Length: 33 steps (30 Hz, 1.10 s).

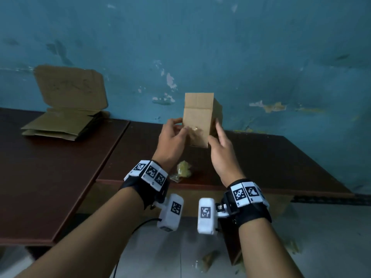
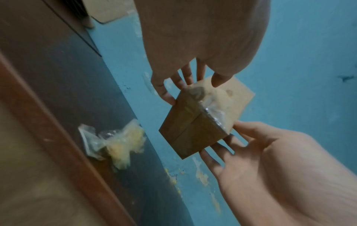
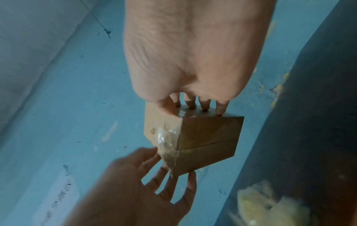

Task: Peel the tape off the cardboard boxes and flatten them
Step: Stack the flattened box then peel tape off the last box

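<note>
Standing upright in mid-air above the dark tabletop (image 1: 261,157), a small cardboard box (image 1: 197,117) is held between both hands in front of a blue wall (image 1: 261,57). A strip of clear tape (image 3: 167,146), crumpled and partly lifted, clings to the box's near face and runs over its lower edge. The left hand (image 1: 172,141) has its thumb and forefinger at the tape on that face, and its grip looks like a pinch on the tape, while its other fingers spread loosely beside the box. The right hand (image 1: 220,149) grips the box's right side, thumb on the near face and fingers (image 3: 204,105) curled round behind. Below the hands, a wad of peeled tape (image 1: 182,170) lies near the tabletop's front edge. Well to the left, flattened boxes (image 1: 62,125) are stacked against the wall, one flap standing up.
</note>
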Available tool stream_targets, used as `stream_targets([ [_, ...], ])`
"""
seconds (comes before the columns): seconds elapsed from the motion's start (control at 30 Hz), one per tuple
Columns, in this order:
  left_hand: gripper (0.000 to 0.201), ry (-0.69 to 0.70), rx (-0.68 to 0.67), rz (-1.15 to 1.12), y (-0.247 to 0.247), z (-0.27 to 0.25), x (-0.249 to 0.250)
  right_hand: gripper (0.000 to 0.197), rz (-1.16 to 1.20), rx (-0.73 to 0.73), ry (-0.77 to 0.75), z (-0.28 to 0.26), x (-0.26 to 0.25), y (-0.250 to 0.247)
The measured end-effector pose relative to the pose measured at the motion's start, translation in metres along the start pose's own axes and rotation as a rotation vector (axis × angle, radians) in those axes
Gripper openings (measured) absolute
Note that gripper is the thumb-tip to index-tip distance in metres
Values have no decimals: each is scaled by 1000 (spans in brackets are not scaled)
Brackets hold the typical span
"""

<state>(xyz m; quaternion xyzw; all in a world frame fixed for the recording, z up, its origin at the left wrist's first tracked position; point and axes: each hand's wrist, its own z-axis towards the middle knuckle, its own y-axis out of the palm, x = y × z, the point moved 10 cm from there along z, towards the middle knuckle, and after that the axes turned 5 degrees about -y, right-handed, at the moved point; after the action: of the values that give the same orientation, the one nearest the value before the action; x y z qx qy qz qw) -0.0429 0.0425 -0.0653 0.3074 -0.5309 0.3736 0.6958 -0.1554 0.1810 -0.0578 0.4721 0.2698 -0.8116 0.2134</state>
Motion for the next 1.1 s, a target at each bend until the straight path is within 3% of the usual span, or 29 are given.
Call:
stream_targets([
  [0.1, 23, 59, 30, -114, -35, -14, -4, 54, 72, -22, -28, -6, -13, 21],
  [0.37, 36, 186, 153, -89, -102, -43, -1, 54, 101, -107, -112, -13, -37, 79],
  [0.57, 52, 71, 110, -234, -96, -48, -10, 60, 144, -142, -262, -17, -59, 88],
  [0.7, 60, 16, 91, -251, -97, -44, -14, 28, 127, -167, -276, -20, -66, 84],
  [0.83, 58, -23, 48, -340, -99, -44, -15, 17, 145, -216, -241, -23, -62, 85],
  [0.97, 55, -68, 33, -408, -93, -43, -20, 37, 115, -244, -250, -25, -54, 87],
  [1.1, 55, -35, 172, -362, -95, -50, -23, 36, 39, -196, -284, -23, -47, 85],
])
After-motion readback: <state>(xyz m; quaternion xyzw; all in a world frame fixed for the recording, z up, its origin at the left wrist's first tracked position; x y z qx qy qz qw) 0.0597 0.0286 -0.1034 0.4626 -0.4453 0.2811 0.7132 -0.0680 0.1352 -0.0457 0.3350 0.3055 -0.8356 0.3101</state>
